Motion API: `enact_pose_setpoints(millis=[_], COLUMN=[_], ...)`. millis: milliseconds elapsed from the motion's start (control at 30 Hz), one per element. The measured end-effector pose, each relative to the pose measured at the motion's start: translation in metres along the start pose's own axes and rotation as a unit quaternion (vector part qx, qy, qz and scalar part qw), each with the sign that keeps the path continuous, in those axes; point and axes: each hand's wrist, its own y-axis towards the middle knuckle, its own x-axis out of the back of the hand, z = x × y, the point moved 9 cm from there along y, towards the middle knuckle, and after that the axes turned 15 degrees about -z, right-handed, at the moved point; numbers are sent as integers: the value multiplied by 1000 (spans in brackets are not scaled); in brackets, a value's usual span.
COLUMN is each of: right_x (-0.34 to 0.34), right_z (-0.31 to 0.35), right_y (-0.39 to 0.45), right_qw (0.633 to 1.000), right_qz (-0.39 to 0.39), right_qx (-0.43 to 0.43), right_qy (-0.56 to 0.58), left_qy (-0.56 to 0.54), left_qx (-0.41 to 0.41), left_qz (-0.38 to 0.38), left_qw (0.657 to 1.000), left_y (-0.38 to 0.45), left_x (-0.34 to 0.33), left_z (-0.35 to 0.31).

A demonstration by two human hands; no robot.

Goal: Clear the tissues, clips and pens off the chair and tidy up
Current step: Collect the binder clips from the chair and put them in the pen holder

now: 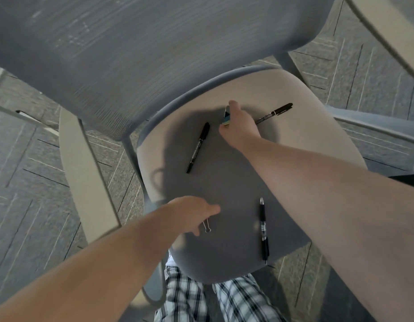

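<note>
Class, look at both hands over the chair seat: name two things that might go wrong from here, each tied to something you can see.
1. The retractable pen lies with its tip at the seat front edge; a nudge might roll it off.
2. The left hand only touches the binder clip at its wire handles, so it may slip when lifted.
</note>
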Motion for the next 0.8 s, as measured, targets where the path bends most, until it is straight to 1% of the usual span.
enact_pose_setpoints(millis=[133,333,567,700,800], right_x=[-4,-11,-12,-19,-23], right_z=[-7,-13,-10,-8,-8], right_y=[2,2,5,8,8], right_qw=[1000,1000,1000,999,999], right_qz=[7,19,5,20,14], right_qx=[-12,2,8,9,5], right_qy=[-1,-11,-17,-33,-34], left_qy=[29,80,22,11,1], left_qx=[-6,-39,4,18,43], left_qz=[-22,-31,-40,-67,-79], left_qw=[999,996,999,998,996], left_y=[7,13,14,15,16], left_x=[1,-5,2,12,17], left_z=[-2,-10,4,8,15])
